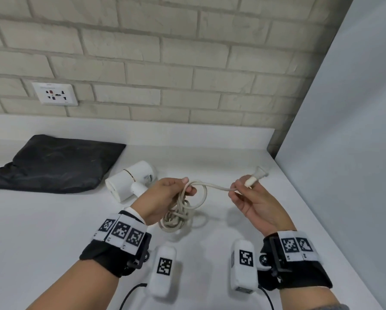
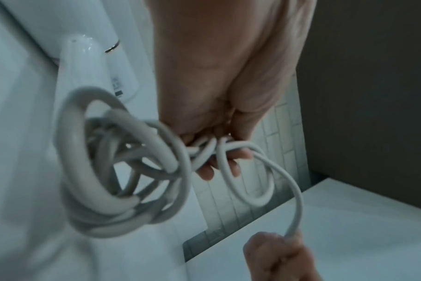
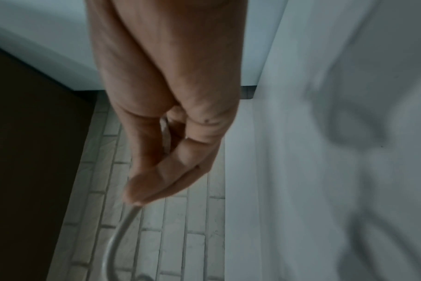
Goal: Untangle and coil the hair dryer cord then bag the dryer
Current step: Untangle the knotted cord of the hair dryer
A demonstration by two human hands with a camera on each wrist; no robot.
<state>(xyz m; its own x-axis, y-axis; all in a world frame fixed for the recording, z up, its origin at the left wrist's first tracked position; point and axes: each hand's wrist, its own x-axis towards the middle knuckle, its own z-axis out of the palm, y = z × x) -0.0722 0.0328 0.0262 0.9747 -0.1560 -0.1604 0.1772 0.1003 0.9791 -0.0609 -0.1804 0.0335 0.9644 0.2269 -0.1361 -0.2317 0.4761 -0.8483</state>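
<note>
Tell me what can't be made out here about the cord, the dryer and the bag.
- Dryer handle end, head view: behind the left hand, so the cord joint is hidden.
- Plug prongs: face away.
- Right wrist view: the right hand hides the plug; motion blur elsewhere.
- Bag opening: too dark to tell.

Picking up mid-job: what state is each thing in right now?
cord: still tangled, bundle hanging from left hand
plug: unplugged, free end past right hand
hair dryer: lying on counter
bag: flat on counter, dryer not in it
left hand: grips the loops
right hand: pinches cord near plug
</note>
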